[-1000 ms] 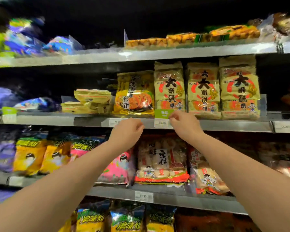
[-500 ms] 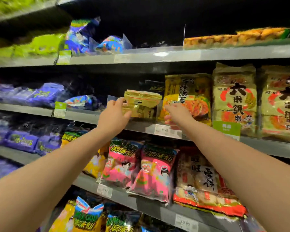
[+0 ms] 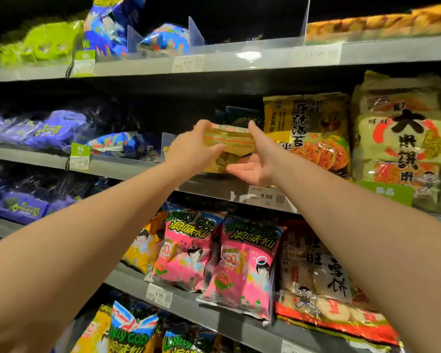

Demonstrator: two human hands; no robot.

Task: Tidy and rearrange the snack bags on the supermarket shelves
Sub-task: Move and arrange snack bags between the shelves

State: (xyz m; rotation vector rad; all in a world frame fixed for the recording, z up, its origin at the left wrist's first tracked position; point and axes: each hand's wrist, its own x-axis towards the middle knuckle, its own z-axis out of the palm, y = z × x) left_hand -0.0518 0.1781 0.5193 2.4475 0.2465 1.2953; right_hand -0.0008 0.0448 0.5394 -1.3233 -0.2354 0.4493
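A small stack of flat yellow-gold snack bags (image 3: 229, 142) lies on the middle shelf (image 3: 214, 188), left of an upright yellow rice-cracker bag (image 3: 308, 133). My left hand (image 3: 192, 149) grips the stack's left end, thumb below and fingers over the top. At the right end my right hand (image 3: 256, 161) holds the stack too, thumb up along the end and fingers cupped under the bottom edge. The lower bags of the stack are mostly hidden behind both hands.
Large beige rice-cracker bags (image 3: 400, 138) stand at the right. Purple bags (image 3: 54, 128) and a blue bag (image 3: 117, 145) lie to the left beyond a clear divider (image 3: 167, 138). Pink bags (image 3: 245, 266) and a red-trimmed cracker bag (image 3: 323, 284) fill the shelf below.
The view has swung left and closer. Both hands moved from the shelf edge up to the yellow-gold stack and took hold of its two ends.
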